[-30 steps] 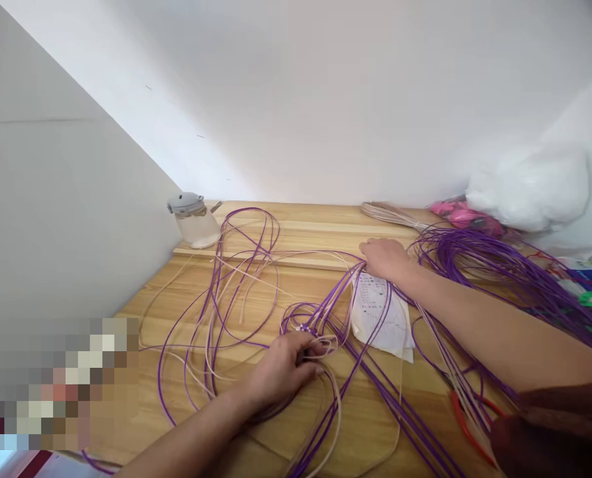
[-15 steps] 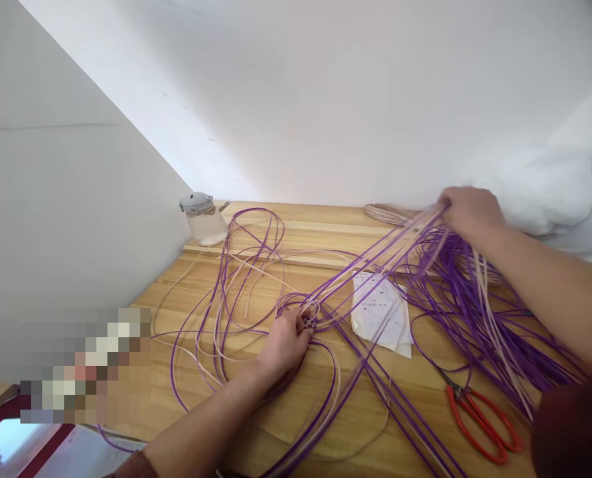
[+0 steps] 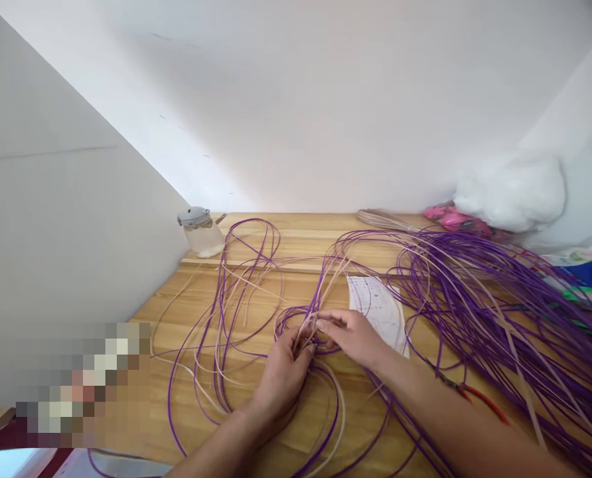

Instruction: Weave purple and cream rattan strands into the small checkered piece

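Many purple strands (image 3: 480,299) fill the right half of the frame, fanned in a loose sheaf whose long axis runs from upper centre down to the lower right corner; pale strands are mixed in. The wooden table (image 3: 286,425) carries it all. Looser loops (image 3: 226,312) lie left of centre, curving toward the upper middle. A printed paper sheet (image 3: 378,309) sits centre right, partly under strands. Small clear jar (image 3: 199,232), upper left of the table. Red scissors (image 3: 480,401), mostly hidden, lower right.

Centre frame: left hand (image 3: 282,372) and right hand (image 3: 353,335) meet at the woven knot (image 3: 310,325), both pinching strands there. Judgement: weaving barely begun; only a small crossing is formed, nearly all strand length is unworked.
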A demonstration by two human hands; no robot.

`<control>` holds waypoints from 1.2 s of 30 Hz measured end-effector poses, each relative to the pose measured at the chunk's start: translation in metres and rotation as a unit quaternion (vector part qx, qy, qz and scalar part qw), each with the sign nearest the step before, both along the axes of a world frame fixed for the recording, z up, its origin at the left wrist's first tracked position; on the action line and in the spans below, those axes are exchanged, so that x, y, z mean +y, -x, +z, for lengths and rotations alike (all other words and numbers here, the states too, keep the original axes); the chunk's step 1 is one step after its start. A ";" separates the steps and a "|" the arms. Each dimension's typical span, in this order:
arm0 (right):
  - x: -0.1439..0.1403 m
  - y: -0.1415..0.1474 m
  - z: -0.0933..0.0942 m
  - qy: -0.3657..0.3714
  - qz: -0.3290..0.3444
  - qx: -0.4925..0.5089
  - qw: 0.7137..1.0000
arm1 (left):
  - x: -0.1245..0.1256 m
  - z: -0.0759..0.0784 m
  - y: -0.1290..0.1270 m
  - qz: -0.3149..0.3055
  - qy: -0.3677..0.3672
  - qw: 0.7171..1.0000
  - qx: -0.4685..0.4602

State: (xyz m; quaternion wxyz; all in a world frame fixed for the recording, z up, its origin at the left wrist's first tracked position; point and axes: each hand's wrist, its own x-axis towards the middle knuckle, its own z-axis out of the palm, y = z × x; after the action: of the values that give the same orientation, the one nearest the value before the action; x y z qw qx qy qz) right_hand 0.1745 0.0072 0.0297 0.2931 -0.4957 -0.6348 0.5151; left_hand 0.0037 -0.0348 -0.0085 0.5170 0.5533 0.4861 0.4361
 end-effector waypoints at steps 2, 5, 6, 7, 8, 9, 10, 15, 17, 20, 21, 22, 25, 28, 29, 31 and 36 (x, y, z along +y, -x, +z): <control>-0.010 0.012 -0.011 -0.036 -0.052 0.068 0.996 | -0.002 0.004 -0.001 -0.004 -0.009 1.000 -0.027; -0.017 0.017 -0.015 -0.131 -0.124 0.065 0.981 | -0.002 0.004 0.000 0.037 0.051 0.995 -0.073; -0.018 0.017 -0.014 -0.132 -0.133 0.071 0.980 | -0.001 0.003 0.001 0.047 0.070 0.992 -0.093; -0.020 0.017 -0.014 -0.113 -0.136 0.085 0.980 | 0.000 0.002 0.001 0.051 0.078 0.989 -0.113; -0.021 0.018 -0.014 -0.083 -0.138 0.104 0.981 | 0.001 0.000 0.000 0.049 0.075 0.988 -0.129; -0.023 0.020 -0.015 -0.052 -0.142 0.125 0.981 | 0.001 -0.002 -0.001 0.047 0.066 0.987 -0.139; -0.025 0.021 -0.016 -0.027 -0.148 0.142 0.978 | 0.002 -0.003 -0.002 0.046 0.055 0.987 -0.143; -0.033 0.027 -0.021 -0.016 -0.133 0.142 0.981 | -0.001 -0.005 -0.011 0.062 0.039 0.987 -0.141; -0.035 0.027 -0.021 -0.050 -0.125 0.104 0.985 | -0.002 -0.004 -0.013 0.070 0.034 0.989 -0.126; -0.036 0.028 -0.020 -0.094 -0.131 0.063 0.985 | -0.003 -0.002 -0.015 0.079 0.029 0.992 -0.099; -0.035 0.028 -0.020 -0.080 -0.132 0.073 0.985 | -0.003 -0.001 -0.014 0.082 0.035 0.990 -0.105; -0.034 0.027 -0.020 -0.051 -0.136 0.105 0.984 | -0.002 0.000 -0.013 0.085 0.049 0.988 -0.121; -0.032 0.018 -0.017 0.080 -0.158 0.293 0.939 | 0.003 0.006 -0.001 0.069 0.120 0.976 -0.167; -0.033 -0.001 -0.012 0.172 -0.166 0.445 0.863 | 0.014 0.020 0.022 0.018 0.184 0.975 -0.121; -0.034 -0.009 -0.010 0.191 -0.160 0.456 0.854 | 0.019 0.025 0.029 0.000 0.182 0.980 -0.083; -0.039 -0.027 -0.009 0.218 -0.140 0.419 0.871 | 0.027 0.035 0.042 -0.038 0.123 0.991 0.032; -0.047 -0.093 0.012 0.114 -0.138 0.080 0.981 | 0.041 0.051 0.044 -0.172 -0.073 0.947 0.261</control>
State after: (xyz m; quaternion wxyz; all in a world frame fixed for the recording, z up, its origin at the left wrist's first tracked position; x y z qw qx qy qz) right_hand 0.2679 -0.0399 0.0416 0.3533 -0.5658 -0.4718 0.5766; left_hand -0.0398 0.0067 0.0425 0.3970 0.7593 0.4687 0.2150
